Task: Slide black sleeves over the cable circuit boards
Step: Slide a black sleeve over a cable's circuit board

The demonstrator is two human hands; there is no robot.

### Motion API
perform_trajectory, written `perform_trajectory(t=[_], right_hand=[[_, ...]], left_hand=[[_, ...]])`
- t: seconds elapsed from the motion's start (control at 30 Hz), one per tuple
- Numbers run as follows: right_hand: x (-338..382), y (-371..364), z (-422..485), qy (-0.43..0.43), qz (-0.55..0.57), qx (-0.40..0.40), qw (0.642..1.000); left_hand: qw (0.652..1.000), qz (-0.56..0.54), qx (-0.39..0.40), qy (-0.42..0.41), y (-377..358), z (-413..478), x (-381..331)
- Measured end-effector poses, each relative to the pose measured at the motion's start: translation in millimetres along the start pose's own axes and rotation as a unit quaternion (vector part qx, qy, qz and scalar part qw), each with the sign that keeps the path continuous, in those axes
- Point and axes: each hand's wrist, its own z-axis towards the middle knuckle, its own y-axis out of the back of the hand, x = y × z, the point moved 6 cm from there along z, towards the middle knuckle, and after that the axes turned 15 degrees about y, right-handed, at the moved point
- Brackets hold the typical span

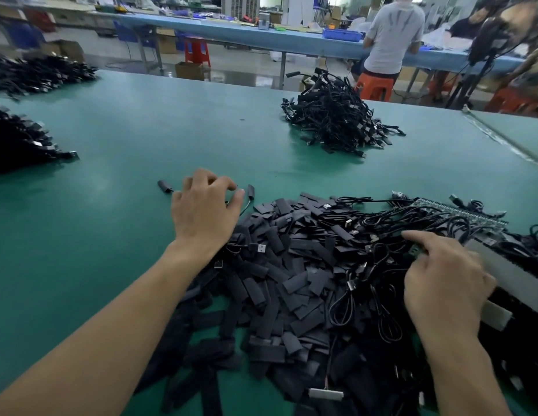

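A big heap of flat black sleeves [291, 265] lies in front of me on the green table [111, 235]. Black cables with USB plugs [382, 235] are tangled over its right side. My left hand [206, 208] arches over a thin cable at the heap's far left edge, fingers spread, fingertips near the table. Two sleeved ends, one [165, 186] to the left and one [251, 191] to the right, stick out beside it. My right hand [442, 280] rests on the cable tangle and pinches a small green circuit board [414, 250] under its outstretched index finger.
A panel of joined circuit boards [460, 211] lies at the right above a grey box [502, 271]. More cable piles sit at the back centre [333, 115] and on the left [18, 139]. A seated person [391, 37] works at a blue bench behind.
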Motion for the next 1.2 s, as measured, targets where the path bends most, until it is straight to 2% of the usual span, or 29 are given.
perform_trajectory(t=[0.07, 0.13, 0.2, 0.27, 0.33, 0.37, 0.6, 0.7, 0.83, 0.9, 1.03, 1.2], right_hand=[[6.7, 0.5, 3.4, 0.065, 0.069, -0.025, 0.995], [12.6, -2.0, 5.4, 0.097, 0.146, -0.021, 0.984], [18.4, -7.7, 5.0, 0.114, 0.205, -0.004, 0.972], [23.7, -16.5, 3.9, 0.129, 0.232, 0.017, 0.964], [26.7, -22.5, 3.1, 0.139, 0.250, 0.025, 0.958], [27.5, -23.6, 2.4, 0.142, 0.262, 0.024, 0.954], [28.1, -18.3, 2.0, 0.164, 0.308, -0.024, 0.937], [31.9, -15.1, 4.7, 0.182, 0.295, -0.032, 0.937], [26.0, -19.5, 11.1, 0.152, 0.215, -0.005, 0.965], [25.3, -23.6, 13.2, 0.144, 0.220, 0.021, 0.965], [22.3, -32.7, 15.2, 0.124, 0.279, 0.084, 0.949], [19.1, -44.5, 16.7, 0.109, 0.367, 0.121, 0.916]], left_hand=[[0.997, -0.040, -0.025, -0.067, 8.8, -14.9, -18.1], [0.987, -0.102, 0.008, -0.124, 12.4, -34.0, -38.3], [0.963, -0.205, 0.114, -0.136, 8.2, -54.8, -57.0], [0.917, -0.296, 0.240, -0.120, -2.9, -78.0, -73.2], [0.883, -0.324, 0.320, -0.112, -17.2, -99.9, -85.0], [0.879, -0.320, 0.336, -0.112, -24.2, -108.1, -88.8], [0.897, -0.294, 0.313, -0.106, -47.2, -116.4, -91.7], [0.893, -0.317, 0.307, -0.092, -53.6, -113.5, -91.5], [0.867, -0.380, 0.321, -0.029, -60.8, -107.8, -91.9], [0.851, -0.410, 0.328, -0.010, -61.6, -106.2, -90.9], [0.816, -0.462, 0.347, -0.023, -59.9, -103.8, -89.8], [0.788, -0.471, 0.396, -0.024, -60.2, -102.7, -87.8]])
